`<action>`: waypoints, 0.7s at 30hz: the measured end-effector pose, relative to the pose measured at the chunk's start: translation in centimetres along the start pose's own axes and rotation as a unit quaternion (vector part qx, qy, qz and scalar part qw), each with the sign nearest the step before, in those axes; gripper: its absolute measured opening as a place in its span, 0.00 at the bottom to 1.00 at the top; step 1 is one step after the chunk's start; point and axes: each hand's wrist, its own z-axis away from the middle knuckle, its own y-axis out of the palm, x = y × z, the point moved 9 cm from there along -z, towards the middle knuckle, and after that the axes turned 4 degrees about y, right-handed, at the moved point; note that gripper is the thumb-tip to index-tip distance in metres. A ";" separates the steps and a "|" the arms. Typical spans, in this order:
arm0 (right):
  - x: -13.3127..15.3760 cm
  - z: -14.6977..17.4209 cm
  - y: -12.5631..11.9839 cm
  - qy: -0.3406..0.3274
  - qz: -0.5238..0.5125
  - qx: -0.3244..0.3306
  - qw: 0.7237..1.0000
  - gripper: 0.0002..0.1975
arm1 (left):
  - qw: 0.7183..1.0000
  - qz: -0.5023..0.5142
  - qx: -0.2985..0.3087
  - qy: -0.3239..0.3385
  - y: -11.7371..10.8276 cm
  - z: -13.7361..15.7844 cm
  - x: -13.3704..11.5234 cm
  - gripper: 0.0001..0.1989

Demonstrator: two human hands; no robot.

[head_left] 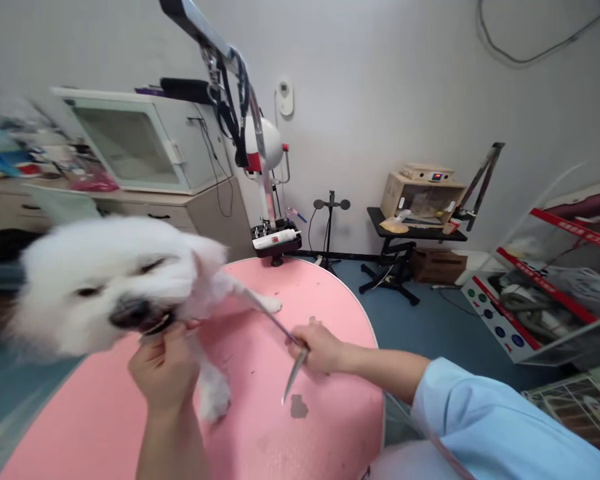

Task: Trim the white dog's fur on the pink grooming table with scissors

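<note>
A fluffy white dog (pixel 115 273) stands on the pink round table (pixel 340 427), its head turned to the left and its mouth slightly open. Under its chin, my left hand (pixel 165 367) is closed, thumb and fingers pinched on the chin hair. Over the middle of the table, my right hand (pixel 317 347) grips a pair of scissors (pixel 293 379). One curved, pointed blade angles down toward the tabletop; a long thin part reaches up-left toward the dog's foreleg and blurs near it. The dog's head is also smeared by motion.
A grooming arm (pixel 257 127) with dangling straps rises behind the table, with a tool tray (pixel 277 243) on it. A white glass-door cabinet (pixel 130 140) sits on the left counter. At right are a wooden box (pixel 420 197) on a black stand and a red-edged clear case (pixel 545 287).
</note>
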 end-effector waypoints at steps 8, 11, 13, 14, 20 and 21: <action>-2.4 3.6 3.4 -0.011 0.315 0.251 0.915 0.13 | 0.998 -0.032 -0.009 0.060 -0.3 0.3 -0.5 0.09; -2.2 0.8 1.2 0.055 0.218 0.214 0.951 0.19 | 0.994 -0.050 -0.008 0.100 -0.2 0.4 -0.1 0.10; -1.7 -0.9 -0.4 0.104 0.045 0.204 0.972 0.19 | 0.989 -0.059 -0.018 0.135 -0.4 0.5 -0.2 0.12; -1.4 -1.6 -1.0 0.127 -0.056 0.215 0.967 0.18 | 0.986 -0.062 -0.021 0.153 -0.5 0.6 -0.4 0.13; 4.1 -5.4 -4.4 0.095 -0.379 0.266 0.881 0.39 | 0.975 -0.038 -0.012 0.221 -0.8 0.7 -1.5 0.13; 5.0 -6.0 -4.9 0.067 -0.367 0.257 0.891 0.40 | 0.973 -0.032 -0.013 0.228 -0.9 0.7 -1.6 0.13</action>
